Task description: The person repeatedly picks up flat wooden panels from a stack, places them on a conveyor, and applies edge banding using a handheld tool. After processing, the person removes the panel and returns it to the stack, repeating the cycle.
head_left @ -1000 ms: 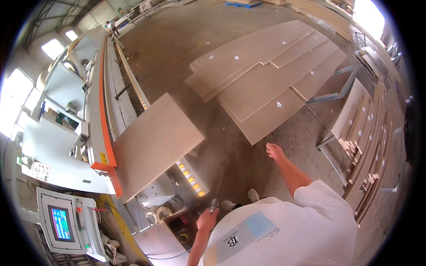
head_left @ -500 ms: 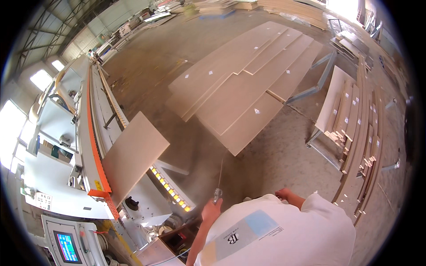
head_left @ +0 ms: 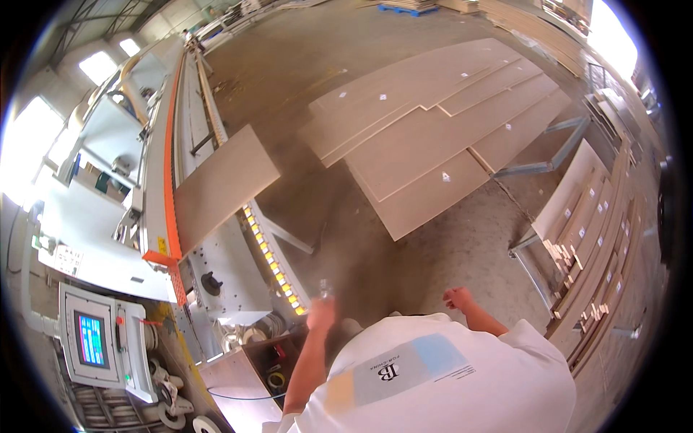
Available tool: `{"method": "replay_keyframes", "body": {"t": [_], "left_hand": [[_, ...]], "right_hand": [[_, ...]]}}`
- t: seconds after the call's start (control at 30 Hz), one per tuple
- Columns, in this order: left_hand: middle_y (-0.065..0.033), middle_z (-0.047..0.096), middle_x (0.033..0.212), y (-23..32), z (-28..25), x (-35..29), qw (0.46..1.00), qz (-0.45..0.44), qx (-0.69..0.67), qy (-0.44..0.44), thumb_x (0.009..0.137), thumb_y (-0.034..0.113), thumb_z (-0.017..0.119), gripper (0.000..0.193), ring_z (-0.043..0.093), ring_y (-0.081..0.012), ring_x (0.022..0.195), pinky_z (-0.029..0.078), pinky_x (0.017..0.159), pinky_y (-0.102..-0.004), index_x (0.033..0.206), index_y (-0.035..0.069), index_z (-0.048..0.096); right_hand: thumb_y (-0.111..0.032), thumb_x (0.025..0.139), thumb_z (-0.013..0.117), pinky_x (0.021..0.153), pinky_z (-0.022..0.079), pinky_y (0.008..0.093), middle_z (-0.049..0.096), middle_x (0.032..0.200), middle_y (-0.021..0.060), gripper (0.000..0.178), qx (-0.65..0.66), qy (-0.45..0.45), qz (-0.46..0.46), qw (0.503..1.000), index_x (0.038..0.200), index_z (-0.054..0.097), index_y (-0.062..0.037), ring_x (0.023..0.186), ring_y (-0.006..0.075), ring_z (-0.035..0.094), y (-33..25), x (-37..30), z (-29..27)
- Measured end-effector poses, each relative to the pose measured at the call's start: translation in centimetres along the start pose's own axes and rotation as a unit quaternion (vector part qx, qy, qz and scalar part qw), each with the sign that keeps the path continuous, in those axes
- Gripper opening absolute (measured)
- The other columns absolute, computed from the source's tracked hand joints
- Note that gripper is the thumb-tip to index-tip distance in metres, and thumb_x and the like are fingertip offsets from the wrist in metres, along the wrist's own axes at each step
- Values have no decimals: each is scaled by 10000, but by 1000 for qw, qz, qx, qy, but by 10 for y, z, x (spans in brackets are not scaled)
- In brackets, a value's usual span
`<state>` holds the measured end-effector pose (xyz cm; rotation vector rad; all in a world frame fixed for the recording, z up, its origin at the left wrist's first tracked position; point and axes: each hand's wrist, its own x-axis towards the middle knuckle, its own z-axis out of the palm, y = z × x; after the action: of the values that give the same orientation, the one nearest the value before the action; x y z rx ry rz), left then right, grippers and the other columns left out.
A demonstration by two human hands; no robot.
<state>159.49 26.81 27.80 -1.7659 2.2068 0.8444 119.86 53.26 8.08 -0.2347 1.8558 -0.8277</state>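
My left hand (head_left: 322, 315) is closed around a small silvery nozzle-like tool (head_left: 324, 289), blurred, its tip pointing away from me. It is beside the near end of a strip of yellow-and-white rollers (head_left: 271, 263). A thin blue hose (head_left: 245, 397) passes behind my left forearm. My right hand (head_left: 458, 297) hovers over the floor at my right side, fingers loosely bent and apart, with nothing visible in them. On the long machine (head_left: 164, 216) at left, a flat brown panel (head_left: 227, 187) lies against the orange edge and overhangs the roller strip.
Large brown panels (head_left: 426, 191) lie stacked ahead. A metal frame (head_left: 541, 167) and piles of narrow strips (head_left: 577, 216) stand at right. A control box with a lit screen (head_left: 91, 339) is at lower left, near tape rolls and a wooden cabinet (head_left: 249, 375).
My left hand has moved left with the tool, nearer the roller strip. My right hand has come out from my body. The view has turned; the panel on the machine seems to stay put.
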Motion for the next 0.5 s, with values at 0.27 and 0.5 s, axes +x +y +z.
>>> {"method": "replay_keyframes", "body": {"t": [0.27, 0.5], "left_hand": [[-301, 693, 1168, -87, 9, -42, 987, -132, -86, -1, 1019, 582, 476, 611, 650, -477, 1124, 496, 958, -552, 1330, 56, 494], [-246, 702, 1144, -120, -20, -107, 994, -35, -69, -79, 1001, 528, 551, 511, 664, -445, 1086, 509, 918, -529, 1256, 86, 530]], "right_hand": [[-431, 966, 651, 607, 493, 328, 671, 680, 66, 427, -186, 21, -158, 970, 842, 766, -39, 643, 158, 635, -88, 9, 68], [-421, 1004, 640, 567, 465, 272, 633, 682, 9, 376, 69, -108, -184, 974, 912, 739, -70, 589, 97, 562, -245, 13, 183]]}}
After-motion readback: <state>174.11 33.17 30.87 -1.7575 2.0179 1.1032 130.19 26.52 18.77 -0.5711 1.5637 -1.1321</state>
